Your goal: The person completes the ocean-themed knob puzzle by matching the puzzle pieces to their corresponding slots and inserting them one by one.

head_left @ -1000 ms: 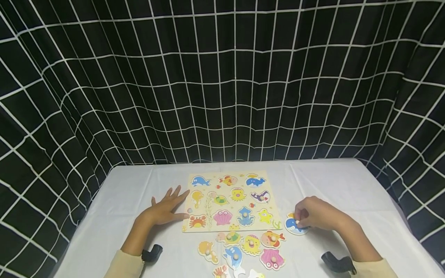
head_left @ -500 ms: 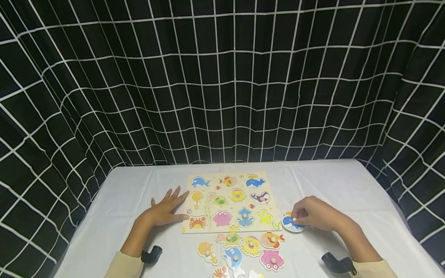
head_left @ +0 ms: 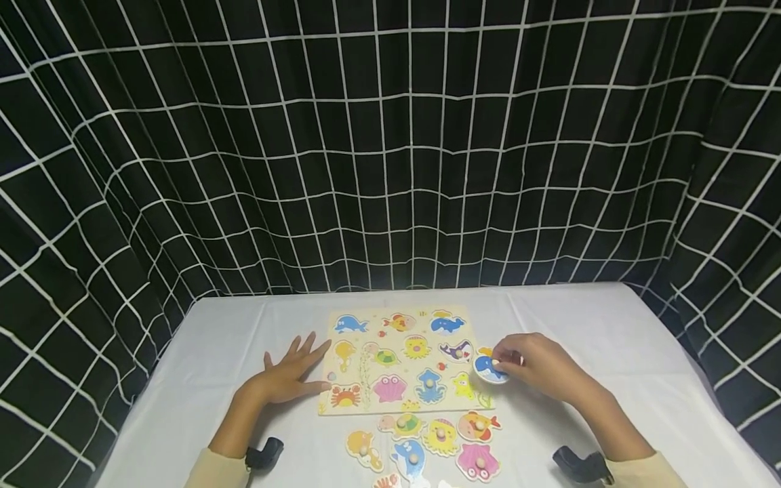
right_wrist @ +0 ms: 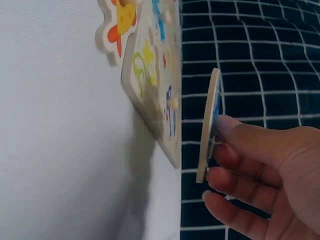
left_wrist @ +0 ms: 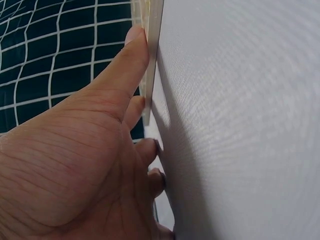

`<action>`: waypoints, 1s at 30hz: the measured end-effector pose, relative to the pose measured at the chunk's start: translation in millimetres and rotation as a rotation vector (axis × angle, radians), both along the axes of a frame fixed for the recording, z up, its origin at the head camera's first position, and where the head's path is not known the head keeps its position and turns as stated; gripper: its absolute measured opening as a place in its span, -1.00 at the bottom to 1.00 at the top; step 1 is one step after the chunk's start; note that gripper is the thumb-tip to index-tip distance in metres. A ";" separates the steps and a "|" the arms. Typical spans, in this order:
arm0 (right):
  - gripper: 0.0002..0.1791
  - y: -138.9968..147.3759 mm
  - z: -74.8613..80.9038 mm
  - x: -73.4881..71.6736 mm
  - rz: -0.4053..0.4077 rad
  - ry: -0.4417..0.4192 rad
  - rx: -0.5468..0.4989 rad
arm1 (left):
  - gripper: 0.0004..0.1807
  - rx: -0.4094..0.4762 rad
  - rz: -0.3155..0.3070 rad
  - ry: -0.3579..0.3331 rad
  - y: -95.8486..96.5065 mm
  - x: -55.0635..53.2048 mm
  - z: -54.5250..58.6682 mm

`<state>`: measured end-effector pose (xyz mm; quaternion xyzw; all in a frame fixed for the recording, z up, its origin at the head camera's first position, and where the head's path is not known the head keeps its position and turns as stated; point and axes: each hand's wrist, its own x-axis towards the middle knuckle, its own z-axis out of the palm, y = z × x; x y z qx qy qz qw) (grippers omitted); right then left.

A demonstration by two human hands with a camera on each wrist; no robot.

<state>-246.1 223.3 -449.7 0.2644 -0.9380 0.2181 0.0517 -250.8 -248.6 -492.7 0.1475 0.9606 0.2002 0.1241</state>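
My right hand pinches a blue whale puzzle piece at the right edge of the wooden peg puzzle board. In the right wrist view the whale piece is seen edge-on, raised off the white cloth. My left hand lies with fingers spread at the board's left side. Its thumb touches the board's edge in the left wrist view. A squid piece and a purple whale piece with knobs sit in the board. The printed blue whale shows at its top right.
Several loose knobbed pieces lie in front of the board: a turtle, an octopus, a fish, a pink shell, a seahorse and a dolphin. A black curtain with white grid lines surrounds the white-covered table.
My right hand has lifted the whale piece and carried it left and away from me, to the board's right edge. The left hand stays in place.
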 end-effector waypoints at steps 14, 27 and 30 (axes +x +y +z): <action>-0.85 -36.8 6.6 -30.6 -0.020 0.093 0.076 | -0.04 -0.012 0.004 0.001 -2.2 -2.3 -5.1; -0.90 -53.6 6.8 -61.4 0.001 0.117 0.159 | -0.05 -0.001 -0.004 -0.006 -0.1 -3.6 0.2; -0.89 -59.3 4.4 -66.1 0.008 0.139 0.188 | -0.04 -0.012 0.002 0.000 -2.4 -3.6 -1.2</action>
